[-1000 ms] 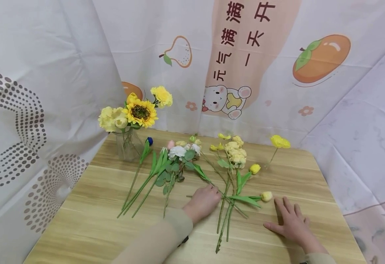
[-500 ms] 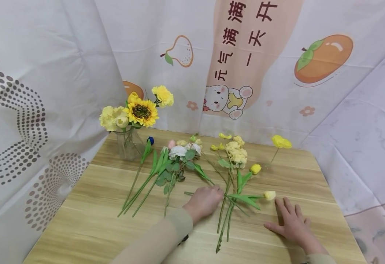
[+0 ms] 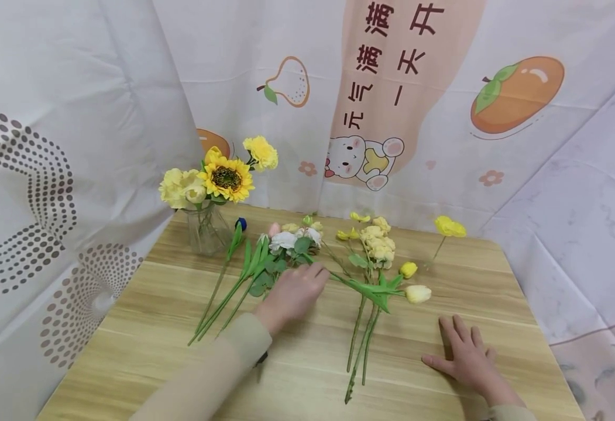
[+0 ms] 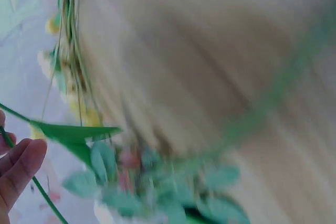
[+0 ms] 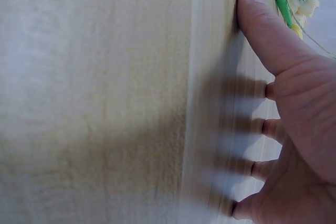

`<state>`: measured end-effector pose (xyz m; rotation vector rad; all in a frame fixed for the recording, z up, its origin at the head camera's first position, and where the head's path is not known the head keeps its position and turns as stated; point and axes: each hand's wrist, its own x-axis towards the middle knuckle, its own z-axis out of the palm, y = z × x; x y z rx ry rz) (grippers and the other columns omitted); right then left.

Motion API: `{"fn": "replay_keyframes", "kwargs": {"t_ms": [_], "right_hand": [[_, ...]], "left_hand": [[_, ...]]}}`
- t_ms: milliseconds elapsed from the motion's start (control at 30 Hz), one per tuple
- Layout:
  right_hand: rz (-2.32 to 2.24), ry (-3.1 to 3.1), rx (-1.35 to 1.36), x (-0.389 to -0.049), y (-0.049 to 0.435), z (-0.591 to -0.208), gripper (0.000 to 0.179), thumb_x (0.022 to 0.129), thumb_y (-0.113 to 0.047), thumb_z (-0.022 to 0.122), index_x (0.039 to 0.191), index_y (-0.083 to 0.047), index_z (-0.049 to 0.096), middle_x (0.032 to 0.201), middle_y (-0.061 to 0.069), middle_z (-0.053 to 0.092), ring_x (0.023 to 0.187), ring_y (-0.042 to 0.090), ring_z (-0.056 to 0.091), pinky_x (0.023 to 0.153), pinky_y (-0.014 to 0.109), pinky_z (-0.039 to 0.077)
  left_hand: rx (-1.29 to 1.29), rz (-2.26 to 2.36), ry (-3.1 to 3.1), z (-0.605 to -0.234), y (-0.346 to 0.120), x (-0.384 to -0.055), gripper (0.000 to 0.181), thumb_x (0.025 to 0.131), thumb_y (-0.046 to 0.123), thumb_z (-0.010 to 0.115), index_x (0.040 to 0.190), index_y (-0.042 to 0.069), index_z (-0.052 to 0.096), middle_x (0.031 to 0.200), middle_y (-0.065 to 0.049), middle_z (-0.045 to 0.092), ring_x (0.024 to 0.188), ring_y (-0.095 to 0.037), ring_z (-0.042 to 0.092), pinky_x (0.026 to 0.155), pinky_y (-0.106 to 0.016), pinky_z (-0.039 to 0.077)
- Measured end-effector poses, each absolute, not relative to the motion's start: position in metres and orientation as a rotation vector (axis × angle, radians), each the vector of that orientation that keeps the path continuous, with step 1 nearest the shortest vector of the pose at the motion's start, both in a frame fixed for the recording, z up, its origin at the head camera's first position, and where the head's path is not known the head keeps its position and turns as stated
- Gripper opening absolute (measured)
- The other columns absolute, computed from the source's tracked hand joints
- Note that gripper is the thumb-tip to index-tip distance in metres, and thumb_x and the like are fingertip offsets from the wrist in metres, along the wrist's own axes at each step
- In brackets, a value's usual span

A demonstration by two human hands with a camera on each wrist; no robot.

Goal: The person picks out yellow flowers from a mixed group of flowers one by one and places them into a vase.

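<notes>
Two hands: left hand [image 3: 295,292] near the centre of the frame, right hand [image 3: 462,354] at lower right; well apart from each other.
Left hand grip: fingers pinch the green stem of a pale tulip [image 3: 418,294]; the left wrist view cuts part of this hand off at its left edge.
Right hand posture: fingers spread, fingertips touching the worktop [image 3: 307,374]; no object held.
Pale tulip position: right of centre, bloom pointing right, its leaves crossing in front of the right-hand stems; contact with them cannot be told.
Right-hand stems: cream flower cluster [image 3: 377,244] and yellow tulip [image 3: 408,269], right of centre, stem ends toward the lower edge.
Yellow poppy [image 3: 450,227]: right of that group, apart from it.
Centre flowers: white blooms [image 3: 283,241] and a pink bud [image 3: 274,229], just above the left hand.
Blue bud [image 3: 241,224]: left of centre, beside the glass vase [image 3: 205,234].
Glass vase contents: sunflower [image 3: 226,178], yellow ruffled bloom [image 3: 261,153], pale yellow blooms [image 3: 174,188].
Backdrop: printed white curtain [image 3: 286,35] across the upper frame.
</notes>
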<state>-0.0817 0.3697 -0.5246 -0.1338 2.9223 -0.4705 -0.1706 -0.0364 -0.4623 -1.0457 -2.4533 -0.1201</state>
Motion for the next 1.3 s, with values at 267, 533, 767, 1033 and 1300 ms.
{"fn": "replay_keyframes", "kwargs": {"t_ms": [267, 533, 767, 1033, 1300], "right_hand": [[-0.498, 2.923, -0.134, -0.082, 0.372, -0.53, 0.104, 0.085, -0.058, 0.075, 0.155, 0.002, 0.027, 0.157, 0.04, 0.016, 0.132, 0.077, 0.014, 0.084, 0.096, 0.014], [-0.472, 2.944, -0.145, -0.081, 0.371, -0.527, 0.103, 0.085, -0.058, 0.076, 0.153, 0.003, 0.029, 0.156, 0.041, 0.018, 0.132, 0.076, 0.016, 0.084, 0.095, 0.018], [-0.499, 2.928, -0.144, -0.081, 0.369, -0.526, 0.102, 0.085, -0.057, 0.076, 0.153, 0.003, 0.028, 0.156, 0.041, 0.017, 0.132, 0.077, 0.015, 0.084, 0.096, 0.015], [-0.516, 2.944, -0.147, -0.08, 0.37, -0.527, 0.101, 0.085, -0.055, 0.077, 0.153, 0.002, 0.029, 0.155, 0.041, 0.018, 0.131, 0.078, 0.015, 0.083, 0.096, 0.016], [-0.502, 2.924, -0.139, -0.081, 0.37, -0.526, 0.103, 0.085, -0.057, 0.075, 0.154, 0.002, 0.028, 0.156, 0.041, 0.017, 0.131, 0.078, 0.014, 0.084, 0.096, 0.014]], "left_hand": [[-1.034, -0.183, -2.338, -0.44, -0.078, -0.175, 0.013, 0.096, -0.001, 0.064, 0.105, 0.008, 0.067, 0.103, -0.005, 0.064, 0.08, -0.017, 0.066, 0.053, -0.027, 0.055], [-1.146, -0.191, -2.212, -0.434, -0.073, -0.169, 0.02, 0.096, -0.002, 0.062, 0.111, 0.008, 0.068, 0.104, -0.004, 0.065, 0.08, -0.014, 0.066, 0.052, -0.024, 0.052], [-1.117, -0.187, -2.164, -0.422, -0.071, -0.175, 0.021, 0.091, -0.005, 0.065, 0.109, 0.006, 0.069, 0.101, -0.006, 0.065, 0.077, -0.015, 0.066, 0.051, -0.023, 0.053], [-0.968, -0.167, -2.203, -0.41, -0.111, -0.2, 0.027, 0.085, -0.014, 0.066, 0.106, 0.003, 0.069, 0.099, -0.01, 0.068, 0.076, -0.021, 0.068, 0.048, -0.025, 0.053], [-0.797, -0.236, -2.147, -0.402, -0.156, -0.215, 0.022, 0.087, -0.013, 0.064, 0.104, -0.001, 0.069, 0.094, -0.014, 0.066, 0.058, -0.024, 0.062, 0.043, -0.035, 0.051]]}}
